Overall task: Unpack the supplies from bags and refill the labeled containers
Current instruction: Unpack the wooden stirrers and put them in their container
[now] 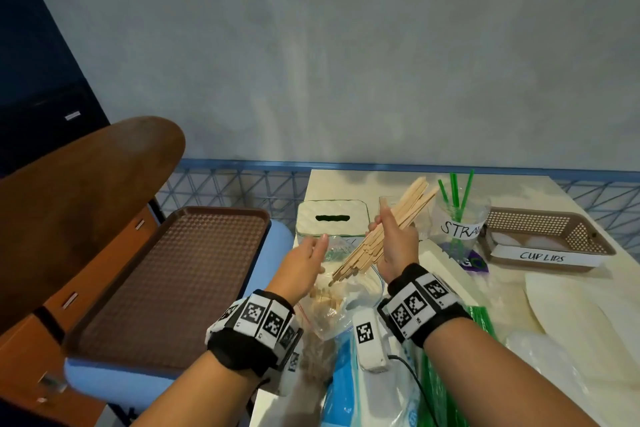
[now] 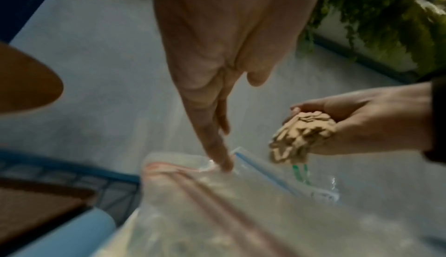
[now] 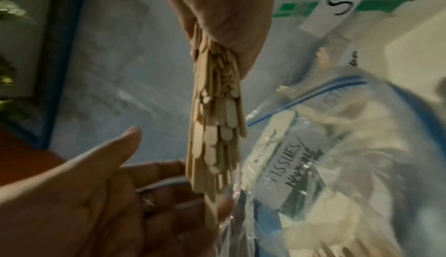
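Note:
My right hand (image 1: pixel 389 236) grips a thick bundle of wooden stir sticks (image 1: pixel 408 208), tilted up to the right above the table. The same bundle (image 3: pixel 214 118) hangs from the fist in the right wrist view, and its ends (image 2: pixel 301 135) show in the left wrist view. Below it lies a clear zip bag (image 1: pixel 341 291) with more sticks inside. My left hand (image 1: pixel 311 253) is held flat with straight fingers, and a fingertip (image 2: pixel 225 163) touches the bag's rim (image 2: pixel 255 163). A clear cup labelled STRAW (image 1: pixel 460 222) holds green straws.
A white tissue box (image 1: pixel 330 218) stands behind the bag. A brown basket labelled CUP LIDS (image 1: pixel 545 243) sits at the right. A pack of green straws (image 1: pixel 450 374), a blue-white pack (image 1: pixel 343 388) and plastic-wrapped lids (image 1: pixel 554 357) lie near me. A brown tray (image 1: pixel 166 281) is off the table's left.

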Tool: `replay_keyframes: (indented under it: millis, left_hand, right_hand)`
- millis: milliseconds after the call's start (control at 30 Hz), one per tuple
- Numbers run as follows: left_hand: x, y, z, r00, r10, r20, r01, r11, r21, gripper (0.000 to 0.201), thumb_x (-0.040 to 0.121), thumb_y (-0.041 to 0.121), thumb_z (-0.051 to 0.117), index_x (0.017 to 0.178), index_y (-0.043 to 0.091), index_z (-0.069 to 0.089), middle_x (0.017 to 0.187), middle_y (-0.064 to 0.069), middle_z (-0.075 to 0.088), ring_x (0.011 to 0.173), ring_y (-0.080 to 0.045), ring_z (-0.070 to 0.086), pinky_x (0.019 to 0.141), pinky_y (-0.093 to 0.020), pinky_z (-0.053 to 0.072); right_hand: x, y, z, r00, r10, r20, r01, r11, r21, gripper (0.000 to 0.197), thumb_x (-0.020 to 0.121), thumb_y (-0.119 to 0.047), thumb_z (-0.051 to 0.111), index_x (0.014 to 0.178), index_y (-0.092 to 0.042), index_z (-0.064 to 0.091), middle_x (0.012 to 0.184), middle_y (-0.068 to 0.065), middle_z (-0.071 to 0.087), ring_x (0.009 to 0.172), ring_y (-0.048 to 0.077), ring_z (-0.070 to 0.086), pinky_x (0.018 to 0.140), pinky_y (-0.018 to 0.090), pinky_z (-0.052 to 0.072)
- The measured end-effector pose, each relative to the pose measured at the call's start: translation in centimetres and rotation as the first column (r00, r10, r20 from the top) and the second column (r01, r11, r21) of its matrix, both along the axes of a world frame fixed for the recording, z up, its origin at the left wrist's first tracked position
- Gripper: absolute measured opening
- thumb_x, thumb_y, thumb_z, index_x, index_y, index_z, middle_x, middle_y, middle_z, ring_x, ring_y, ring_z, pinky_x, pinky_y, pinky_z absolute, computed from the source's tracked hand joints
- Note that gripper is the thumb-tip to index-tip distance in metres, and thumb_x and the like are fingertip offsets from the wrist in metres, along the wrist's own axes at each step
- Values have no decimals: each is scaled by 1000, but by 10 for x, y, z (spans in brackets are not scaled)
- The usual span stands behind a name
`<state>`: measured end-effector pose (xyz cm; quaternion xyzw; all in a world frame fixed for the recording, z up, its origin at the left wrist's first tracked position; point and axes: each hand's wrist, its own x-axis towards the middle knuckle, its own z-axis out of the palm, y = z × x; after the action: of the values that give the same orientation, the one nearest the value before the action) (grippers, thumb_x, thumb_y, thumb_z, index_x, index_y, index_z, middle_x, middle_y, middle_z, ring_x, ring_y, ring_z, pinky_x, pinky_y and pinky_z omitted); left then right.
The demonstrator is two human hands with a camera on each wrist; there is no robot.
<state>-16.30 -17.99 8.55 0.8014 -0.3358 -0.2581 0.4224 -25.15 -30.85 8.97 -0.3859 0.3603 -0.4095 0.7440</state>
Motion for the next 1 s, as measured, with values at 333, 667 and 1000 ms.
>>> replay_keyframes:
  millis: [333, 667, 1000]
  left_hand:
    - [-18, -16, 27, 565, 62, -823, -180, 982, -49, 61, 102, 42, 20, 114, -9, 50, 93, -23, 59, 54, -24, 69, 48, -23, 56]
    - [-34, -44, 45, 622, 18, -783, -155, 983, -100, 35, 102, 25, 32, 97, 5, 61, 81, -12, 66, 71, -19, 64, 57, -25, 56]
    - [-18, -121, 57, 986, -97, -138, 80, 989, -126, 38, 101, 32, 32, 107, 3, 54, 93, -13, 64, 81, -24, 63, 90, -45, 50]
  right_hand:
    - [11, 29, 38, 993, 107, -51, -119, 890, -440, 12, 88, -21, 62, 97, -16, 57, 67, -2, 60, 61, 6, 59, 66, 25, 50]
    - [2, 15, 32, 983, 135, -121, -175, 888, -426, 34, 84, -18, 67, 114, -11, 54, 79, -2, 66, 78, 11, 66, 79, 26, 54]
    - [-5, -63, 63, 998, -10, -68, -24, 872, -490, 21, 86, -22, 64, 103, -9, 59, 75, -2, 61, 69, 9, 60, 71, 24, 52]
